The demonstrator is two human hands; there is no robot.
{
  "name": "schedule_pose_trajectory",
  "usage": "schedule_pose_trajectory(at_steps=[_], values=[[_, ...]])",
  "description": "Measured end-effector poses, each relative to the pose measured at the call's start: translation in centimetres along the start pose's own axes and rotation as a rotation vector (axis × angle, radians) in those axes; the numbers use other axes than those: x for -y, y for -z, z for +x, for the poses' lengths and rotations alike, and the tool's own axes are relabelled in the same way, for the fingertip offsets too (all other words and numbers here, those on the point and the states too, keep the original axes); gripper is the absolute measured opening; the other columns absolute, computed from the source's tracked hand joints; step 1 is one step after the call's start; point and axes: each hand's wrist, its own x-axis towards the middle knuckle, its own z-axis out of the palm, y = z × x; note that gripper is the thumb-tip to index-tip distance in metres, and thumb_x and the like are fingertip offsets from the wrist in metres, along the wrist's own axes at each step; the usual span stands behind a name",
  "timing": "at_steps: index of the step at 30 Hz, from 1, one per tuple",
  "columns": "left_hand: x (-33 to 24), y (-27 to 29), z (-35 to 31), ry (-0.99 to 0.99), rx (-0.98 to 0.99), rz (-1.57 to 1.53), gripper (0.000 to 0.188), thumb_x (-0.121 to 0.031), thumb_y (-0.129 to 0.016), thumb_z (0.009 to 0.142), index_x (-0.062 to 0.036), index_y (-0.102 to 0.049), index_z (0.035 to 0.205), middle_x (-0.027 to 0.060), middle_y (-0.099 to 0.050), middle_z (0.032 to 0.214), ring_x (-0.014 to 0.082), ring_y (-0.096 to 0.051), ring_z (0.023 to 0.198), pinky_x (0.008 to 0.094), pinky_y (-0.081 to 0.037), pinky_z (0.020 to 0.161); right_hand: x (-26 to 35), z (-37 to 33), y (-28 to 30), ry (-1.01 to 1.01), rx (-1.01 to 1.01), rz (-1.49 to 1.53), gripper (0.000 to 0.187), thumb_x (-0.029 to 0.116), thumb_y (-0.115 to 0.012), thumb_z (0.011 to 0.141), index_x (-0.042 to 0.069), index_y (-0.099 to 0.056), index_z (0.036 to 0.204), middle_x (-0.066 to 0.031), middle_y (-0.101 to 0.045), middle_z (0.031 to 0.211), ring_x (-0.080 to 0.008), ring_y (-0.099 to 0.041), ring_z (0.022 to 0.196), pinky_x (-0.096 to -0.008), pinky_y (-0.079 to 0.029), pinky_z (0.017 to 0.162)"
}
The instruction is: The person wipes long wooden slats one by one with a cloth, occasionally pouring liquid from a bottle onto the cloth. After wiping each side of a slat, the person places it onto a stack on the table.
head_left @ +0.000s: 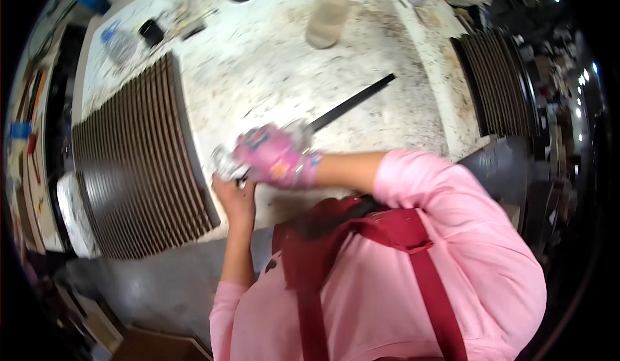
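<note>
My left hand [236, 199] is bare, its fingers closed at the near side of the table around a small dark end. That end lies in line with a long black strip [355, 101], which slants away to the right and passes under my other hand. Over the strip is my right hand [270, 154], in a pink patterned glove and smeared by motion. Crumpled whitish material [226, 164], like a rag or thin plastic, bulges out beside the glove, and more shows at its far side. The glove hides the strip's middle.
A long row of dark brown-edged strips or panels [139, 167] stands at my left, with a white wrapped bundle [76, 212] beside it. A similar stack [497, 83] is at right. On the stained white table [271, 70] stand a cloudy bottle [329, 15], a black cup [151, 32] and a clear bottle [119, 43].
</note>
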Motion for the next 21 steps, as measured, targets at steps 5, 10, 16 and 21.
schedule_pose_trajectory(at_steps=[5, 10, 16, 21], values=[[-1.6, 0.9, 0.6, -0.053, 0.084, 0.004, 0.029, -0.015, -0.076, 0.073, -0.0039, -0.064, 0.097, 0.0104, -0.061, 0.098, 0.0317, -0.049, 0.102, 0.0405, -0.035, 0.092, -3.0, -3.0, 0.6, -0.02, -0.12, -0.093, 0.03, 0.034, -0.064, 0.073, 0.014, -0.062, 0.096, -0.005, -0.059, 0.095, -0.0243, -0.059, 0.092, -0.0451, -0.043, 0.084], [-3.0, 1.4, 0.7, -0.003, 0.102, -0.007, 0.023, -0.015, -0.077, 0.074, -0.0048, -0.066, 0.092, 0.0078, -0.061, 0.096, 0.0279, -0.048, 0.1, 0.0374, -0.037, 0.089, -13.7, -10.6, 5.6, -0.582, -0.232, -0.403, 0.045, 0.042, -0.062, 0.078, 0.008, -0.062, 0.107, -0.0113, -0.059, 0.112, -0.0303, -0.055, 0.101, -0.0492, -0.04, 0.094], [-2.7, 1.5, 0.7, -0.032, 0.113, 0.004, 0.025, -0.012, -0.076, 0.075, -0.0045, -0.065, 0.096, 0.0085, -0.06, 0.1, 0.0288, -0.047, 0.103, 0.0384, -0.038, 0.091, -26.3, -18.1, 6.2, -0.841, -0.617, -0.01, 0.033, 0.021, -0.06, 0.085, 0.002, -0.058, 0.111, -0.0209, -0.063, 0.1, -0.0361, -0.06, 0.095, -0.0401, -0.048, 0.085], [-4.5, 4.5, 2.0, -0.127, 0.239, 0.104, 0.07, -0.023, -0.076, 0.073, 0.0002, -0.046, 0.132, 0.0201, -0.048, 0.13, 0.0391, -0.042, 0.121, 0.0433, -0.033, 0.104, -30.4, -25.1, 10.1, -0.988, -0.903, 0.435, 0.027, 0.027, -0.054, 0.093, 0.004, -0.062, 0.104, -0.0095, -0.067, 0.093, -0.0204, -0.064, 0.083, -0.0347, -0.05, 0.076]])
